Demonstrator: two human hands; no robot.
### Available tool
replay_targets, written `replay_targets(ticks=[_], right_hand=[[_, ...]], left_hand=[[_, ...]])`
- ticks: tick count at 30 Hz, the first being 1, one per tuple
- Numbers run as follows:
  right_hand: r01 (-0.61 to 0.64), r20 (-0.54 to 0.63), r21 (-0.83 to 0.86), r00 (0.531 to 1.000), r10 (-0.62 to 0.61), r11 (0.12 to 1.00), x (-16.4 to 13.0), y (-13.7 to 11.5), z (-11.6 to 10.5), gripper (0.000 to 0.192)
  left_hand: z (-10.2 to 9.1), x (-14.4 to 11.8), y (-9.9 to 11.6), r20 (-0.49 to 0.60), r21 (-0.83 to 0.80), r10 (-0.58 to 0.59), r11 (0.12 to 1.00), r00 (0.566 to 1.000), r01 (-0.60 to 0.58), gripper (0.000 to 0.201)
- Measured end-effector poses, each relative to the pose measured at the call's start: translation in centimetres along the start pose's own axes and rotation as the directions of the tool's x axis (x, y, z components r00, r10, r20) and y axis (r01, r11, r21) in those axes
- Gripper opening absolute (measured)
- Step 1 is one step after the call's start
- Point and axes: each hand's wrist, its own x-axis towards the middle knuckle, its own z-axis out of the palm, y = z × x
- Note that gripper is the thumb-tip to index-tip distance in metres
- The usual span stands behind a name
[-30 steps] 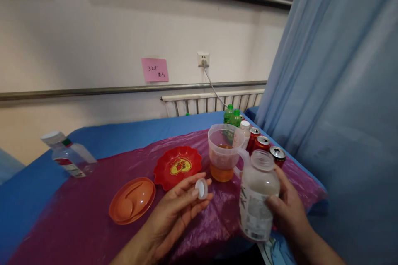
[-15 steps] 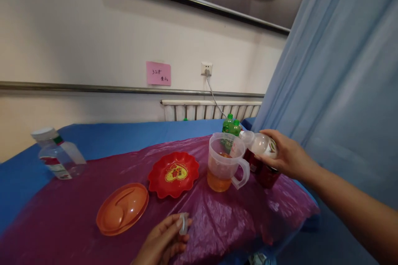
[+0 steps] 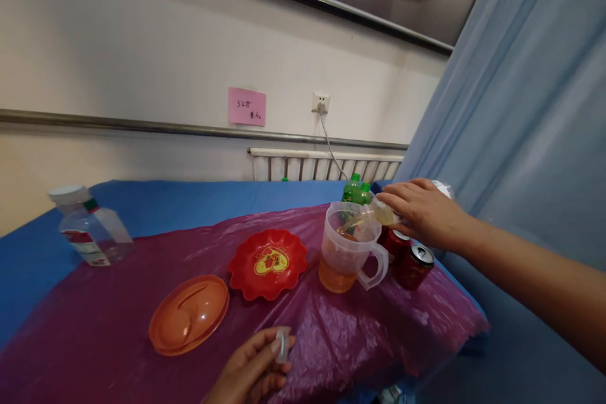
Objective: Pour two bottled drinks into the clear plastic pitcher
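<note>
My right hand [image 3: 426, 211] grips a clear plastic bottle [image 3: 383, 213], tipped on its side with its mouth over the rim of a clear plastic jug [image 3: 348, 246]. Pale liquid runs from the bottle into the jug, which holds amber liquid at the bottom. My left hand [image 3: 253, 372] rests low at the front, pinching a small white bottle cap [image 3: 283, 344] between thumb and fingers. Most of the bottle is hidden under my right hand.
A red scalloped dish [image 3: 267, 262] and an orange lid [image 3: 189, 314] lie on the purple plastic sheet [image 3: 118, 341]. Red cans [image 3: 415, 265] and green bottles [image 3: 356, 189] stand behind the jug. A capped clear bottle [image 3: 88, 233] stands far left. A blue curtain [image 3: 530, 107] hangs right.
My right hand carried the bottle from in front of me to the jug and tipped it further, so liquid now pours. My left hand dropped lower with the cap.
</note>
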Motion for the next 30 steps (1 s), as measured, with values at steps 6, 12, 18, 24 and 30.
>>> replay_targets(ticks=[6, 12, 18, 24, 30], right_hand=[[0.115, 0.025, -0.158, 0.993, -0.112, 0.981, 1.4, -0.3, -1.3, 0.038], [0.219, -0.046, -0.044, 0.974, -0.221, 0.975, 2.6, -0.9, -2.4, 0.049], [0.31, -0.038, 0.089, 0.951, -0.307, 0.947, 3.8, -2.1, -2.8, 0.051], [0.452, -0.064, -0.252, 0.874, -0.481, 0.856, 4.4, -2.2, -2.2, 0.03], [0.393, -0.088, -0.337, 0.891, -0.444, 0.856, 3.4, -1.9, -1.3, 0.031]], left_hand=[[-0.4, 0.2, -0.4, 0.017, -0.015, -0.001, 1.0, 1.0, 0.001, 0.049], [-0.7, 0.2, -0.7, 0.045, -0.016, 0.006, 1.0, 0.999, -0.005, 0.046], [-0.6, 0.0, -0.5, 0.061, -0.003, 0.004, 1.0, 0.998, -0.004, 0.044], [-0.3, -0.7, -0.1, 0.084, 0.025, 0.009, 1.0, 0.996, -0.011, 0.049], [-0.3, -1.1, 0.0, 0.098, 0.029, -0.011, 1.0, 0.995, 0.009, 0.049]])
